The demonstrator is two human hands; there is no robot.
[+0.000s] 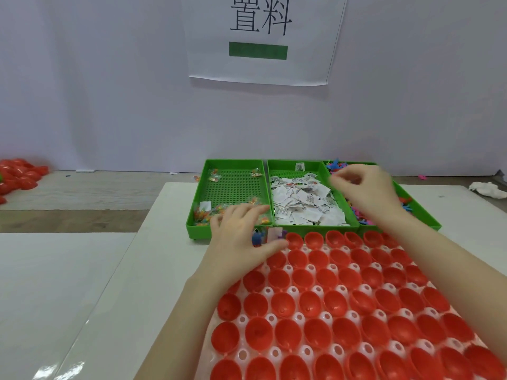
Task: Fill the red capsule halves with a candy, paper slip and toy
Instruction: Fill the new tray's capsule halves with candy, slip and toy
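Note:
Several rows of empty red capsule halves (312,303) sit in a white holed tray (318,289) in front of me. At its far left corner lie a blue toy (257,238) and a paper slip (274,233). Behind stand three green trays: candies (204,212) in the left tray (196,204), paper slips (301,204) in the middle, coloured toys (335,164) in the right tray (421,213). My left hand (241,237) lies with fingers stretched over the candies at the left tray's near edge. My right hand (366,192) hovers over the toy tray, fingers curled and blurred; anything held is hidden.
A heap of red capsule halves (19,176) lies at the far left on the wooden table. A crumpled white thing (488,189) sits at the far right. A paper sign (260,37) hangs on the white wall behind the trays.

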